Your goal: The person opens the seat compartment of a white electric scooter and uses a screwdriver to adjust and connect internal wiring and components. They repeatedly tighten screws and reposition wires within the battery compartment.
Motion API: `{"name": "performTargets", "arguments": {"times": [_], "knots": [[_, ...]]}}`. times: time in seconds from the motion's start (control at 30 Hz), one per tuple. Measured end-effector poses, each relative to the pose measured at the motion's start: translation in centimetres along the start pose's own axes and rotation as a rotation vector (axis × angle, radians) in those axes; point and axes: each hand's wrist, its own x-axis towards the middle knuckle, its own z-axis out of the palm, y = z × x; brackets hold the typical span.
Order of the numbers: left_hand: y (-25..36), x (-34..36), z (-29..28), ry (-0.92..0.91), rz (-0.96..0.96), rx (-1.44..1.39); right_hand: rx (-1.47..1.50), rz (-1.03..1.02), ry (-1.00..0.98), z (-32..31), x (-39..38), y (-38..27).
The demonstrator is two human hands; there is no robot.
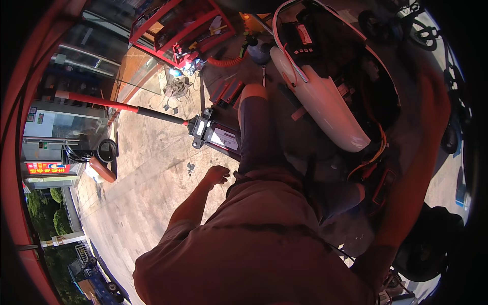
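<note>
My left hand (217,175) hangs beside my shorts with its fingers curled; I cannot make out whether anything is inside. My right arm stretches up the right side, and my right hand (433,92) is dark and blurred near the scooters, its fingers unclear. Ahead of me lies a scooter body with a glossy white panel (330,114), exposed orange cables (373,150) and a dark opening. A red multimeter-like device (384,185) sits beside my right leg. A floor jack (213,132) with a long red-and-black handle (124,107) stands beside my left leg.
A red tool cart (178,30) with a coiled orange hose (229,62) stands at the back. A ring-shaped part and brown seat-like piece (101,170) lie by the glass doors at left. Parked scooters (424,33) and a black wheel (427,244) line the right side.
</note>
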Motion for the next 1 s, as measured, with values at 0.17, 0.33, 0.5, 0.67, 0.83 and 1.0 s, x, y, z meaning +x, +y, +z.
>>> {"name": "performTargets", "arguments": {"times": [0.17, 0.33, 0.5, 0.67, 0.83, 1.0], "knots": [[0.0, 2.0, 2.6, -0.13, -0.066, 0.018, -0.064, 0.05, -0.168, 4.7, 1.8, -2.2], [4.2, 6.9, -2.5, -0.169, -0.02, -0.057, 0.103, -0.081, -0.3, 16.3, 7.6, -6.8], [8.5, 6.7, -7.9, -0.008, 0.063, -0.154, 0.028, -0.313, -0.444, 33.1, 19.8, -11.1], [9.9, 6.5, -15.4, 0.119, 0.128, -0.266, -0.534, -0.349, -0.648, 46.7, 28.1, -9.9], [13.8, 4.0, -34.2, 0.859, 0.143, -0.597, -0.562, -0.382, -0.696, 47.7, 29.2, -6.9], [18.4, 3.8, -49.0, 1.21, 0.314, -0.68, -0.739, -0.532, -0.745, 46.2, 28.9, -9.0]]}}
